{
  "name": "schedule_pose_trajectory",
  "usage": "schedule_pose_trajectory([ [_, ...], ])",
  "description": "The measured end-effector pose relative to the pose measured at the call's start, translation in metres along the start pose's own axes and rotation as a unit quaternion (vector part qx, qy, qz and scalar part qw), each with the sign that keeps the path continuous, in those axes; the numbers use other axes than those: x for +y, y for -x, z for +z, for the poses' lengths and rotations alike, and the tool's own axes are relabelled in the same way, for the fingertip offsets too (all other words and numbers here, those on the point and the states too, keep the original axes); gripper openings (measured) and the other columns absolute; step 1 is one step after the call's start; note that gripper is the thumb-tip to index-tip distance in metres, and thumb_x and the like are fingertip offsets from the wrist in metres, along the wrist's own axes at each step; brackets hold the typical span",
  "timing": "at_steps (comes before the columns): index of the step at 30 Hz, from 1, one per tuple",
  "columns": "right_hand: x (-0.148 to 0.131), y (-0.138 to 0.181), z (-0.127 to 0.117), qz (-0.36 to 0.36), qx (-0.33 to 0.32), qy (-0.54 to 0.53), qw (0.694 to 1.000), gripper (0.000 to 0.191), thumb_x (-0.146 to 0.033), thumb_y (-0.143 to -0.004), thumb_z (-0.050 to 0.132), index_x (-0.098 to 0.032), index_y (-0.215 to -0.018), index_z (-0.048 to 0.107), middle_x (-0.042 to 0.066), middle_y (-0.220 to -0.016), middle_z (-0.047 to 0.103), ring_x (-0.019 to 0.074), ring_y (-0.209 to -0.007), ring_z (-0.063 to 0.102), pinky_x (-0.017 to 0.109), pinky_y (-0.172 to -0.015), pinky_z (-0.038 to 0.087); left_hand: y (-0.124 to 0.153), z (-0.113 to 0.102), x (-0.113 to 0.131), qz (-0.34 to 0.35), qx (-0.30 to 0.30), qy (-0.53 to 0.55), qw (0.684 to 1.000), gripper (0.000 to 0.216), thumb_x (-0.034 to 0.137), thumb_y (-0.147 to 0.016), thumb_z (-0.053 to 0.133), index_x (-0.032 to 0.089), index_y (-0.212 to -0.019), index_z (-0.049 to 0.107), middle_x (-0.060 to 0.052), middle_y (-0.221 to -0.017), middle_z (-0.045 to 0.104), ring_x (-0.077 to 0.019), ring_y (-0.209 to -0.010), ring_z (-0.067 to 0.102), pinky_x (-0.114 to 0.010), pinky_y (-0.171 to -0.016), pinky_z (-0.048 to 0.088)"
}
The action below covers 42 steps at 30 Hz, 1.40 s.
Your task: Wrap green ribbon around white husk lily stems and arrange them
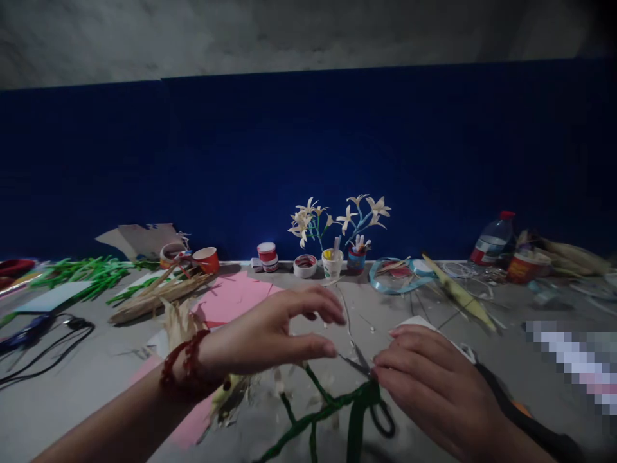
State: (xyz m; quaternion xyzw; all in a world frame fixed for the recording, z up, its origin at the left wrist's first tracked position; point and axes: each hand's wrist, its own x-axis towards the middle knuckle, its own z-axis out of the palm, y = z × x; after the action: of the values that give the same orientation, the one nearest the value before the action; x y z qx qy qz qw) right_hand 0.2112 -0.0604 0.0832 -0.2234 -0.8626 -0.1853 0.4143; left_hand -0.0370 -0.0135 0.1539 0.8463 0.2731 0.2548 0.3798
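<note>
My left hand (274,337) reaches in from the left above the table, fingers stretched out and apart, thumb near the blades of a pair of scissors (359,365); it holds nothing that I can see. A red bead bracelet (186,363) circles that wrist. My right hand (429,379) lies fingers-down over the scissors, its fingertips at the blades' pivot, the dark handle loop (383,418) just below it. Green wrapped stems (332,408) run under both hands. Whether the right hand grips the scissors is unclear.
Pink paper (231,297) and dried husks (154,297) lie at left. Green leaf strips (91,270), paper cups (206,259), small pots (305,265), a husk-flower bunch (337,218), blue ribbon (390,283), a water bottle (491,241) line the back. Black cables (43,347) at far left.
</note>
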Motion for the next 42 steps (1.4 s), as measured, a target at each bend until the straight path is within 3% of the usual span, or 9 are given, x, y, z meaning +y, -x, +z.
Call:
schedule_pose_trajectory([
  [3, 0.002, -0.004, 0.0, -0.011, -0.014, 0.011, 1.0, 0.019, -0.011, -0.093, 0.052, -0.017, -0.082, 0.066, 0.001, -0.077, 0.075, 0.0159, -0.074, 0.066, 0.036, -0.087, 0.053, -0.003, 0.009, 0.022, 0.037, 0.02, -0.137, 0.99, 0.028, 0.026, -0.079, 0.073, 0.02, -0.106, 0.069, -0.009, -0.119, 0.064, -0.0234, -0.11, 0.059, -0.032, -0.093, 0.044],
  [8, 0.004, -0.009, -0.001, -0.031, -0.008, 0.04, 0.999, 0.019, -0.011, -0.093, 0.051, -0.018, -0.081, 0.064, 0.002, -0.077, 0.076, 0.0159, -0.074, 0.067, 0.036, -0.085, 0.054, -0.012, 0.02, 0.027, 0.021, -0.072, -0.222, 0.972, 0.01, 0.026, -0.08, 0.072, 0.02, -0.086, 0.075, -0.004, -0.087, 0.074, -0.0215, -0.087, 0.066, -0.03, -0.079, 0.046],
  [12, 0.003, -0.011, -0.002, -0.033, -0.001, 0.048, 0.998, 0.024, -0.011, -0.095, 0.047, -0.018, -0.082, 0.066, 0.001, -0.078, 0.077, 0.0155, -0.074, 0.067, 0.035, -0.086, 0.053, -0.02, 0.026, 0.019, -0.009, -0.105, -0.201, 0.974, 0.007, 0.019, -0.077, 0.075, 0.019, -0.083, 0.077, -0.002, -0.084, 0.075, -0.0204, -0.089, 0.066, -0.028, -0.083, 0.045],
  [17, 0.003, -0.01, -0.005, -0.032, -0.012, 0.032, 0.999, 0.023, -0.011, -0.095, 0.048, -0.017, -0.084, 0.068, 0.001, -0.081, 0.077, 0.0156, -0.076, 0.066, 0.035, -0.088, 0.051, -0.023, 0.031, 0.012, -0.021, -0.105, -0.152, 0.983, 0.01, 0.013, -0.076, 0.072, 0.018, -0.084, 0.076, -0.003, -0.086, 0.075, -0.0193, -0.089, 0.066, -0.028, -0.086, 0.045],
  [24, 0.004, -0.006, -0.003, -0.034, -0.008, 0.034, 0.999, 0.024, -0.011, -0.095, 0.049, -0.018, -0.084, 0.069, 0.0, -0.082, 0.077, 0.0152, -0.076, 0.066, 0.035, -0.092, 0.05, -0.023, 0.029, 0.014, -0.071, -0.127, -0.141, 0.979, 0.011, 0.014, -0.077, 0.068, 0.02, -0.082, 0.076, -0.001, -0.084, 0.072, -0.017, -0.083, 0.065, -0.024, -0.077, 0.046],
  [31, 0.003, -0.005, -0.002, -0.039, -0.001, 0.027, 0.999, 0.023, -0.009, -0.093, 0.051, -0.015, -0.082, 0.07, 0.002, -0.081, 0.077, 0.0154, -0.075, 0.066, 0.036, -0.094, 0.049, -0.023, 0.029, 0.013, -0.067, -0.135, -0.139, 0.979, 0.012, 0.012, -0.078, 0.066, 0.018, -0.082, 0.076, -0.002, -0.083, 0.073, -0.0187, -0.086, 0.065, -0.025, -0.081, 0.046],
  [36, 0.004, -0.004, -0.001, -0.035, -0.01, 0.028, 0.999, 0.023, -0.01, -0.094, 0.05, -0.015, -0.085, 0.07, 0.001, -0.082, 0.077, 0.0152, -0.075, 0.066, 0.036, -0.093, 0.05, -0.022, 0.029, 0.014, -0.073, -0.136, -0.155, 0.976, 0.011, 0.014, -0.079, 0.066, 0.016, -0.083, 0.076, -0.003, -0.084, 0.071, -0.0173, -0.084, 0.065, -0.022, -0.072, 0.046],
  [40, 0.003, -0.005, 0.001, -0.033, 0.004, 0.036, 0.999, 0.023, -0.01, -0.093, 0.051, -0.016, -0.083, 0.07, 0.001, -0.08, 0.077, 0.0149, -0.073, 0.066, 0.036, -0.094, 0.05, -0.021, 0.03, 0.014, -0.069, -0.119, -0.163, 0.977, 0.011, 0.013, -0.079, 0.065, 0.016, -0.082, 0.076, -0.002, -0.083, 0.071, -0.0166, -0.085, 0.064, -0.022, -0.078, 0.045],
  [42, 0.002, -0.004, -0.002, -0.031, 0.013, 0.047, 0.998, 0.023, -0.01, -0.094, 0.05, -0.016, -0.087, 0.072, 0.002, -0.085, 0.078, 0.0161, -0.08, 0.067, 0.035, -0.096, 0.048, -0.021, 0.031, 0.013, -0.069, -0.116, -0.162, 0.977, 0.012, 0.012, -0.077, 0.064, 0.015, -0.082, 0.075, -0.003, -0.083, 0.071, -0.017, -0.085, 0.065, -0.023, -0.077, 0.045],
])
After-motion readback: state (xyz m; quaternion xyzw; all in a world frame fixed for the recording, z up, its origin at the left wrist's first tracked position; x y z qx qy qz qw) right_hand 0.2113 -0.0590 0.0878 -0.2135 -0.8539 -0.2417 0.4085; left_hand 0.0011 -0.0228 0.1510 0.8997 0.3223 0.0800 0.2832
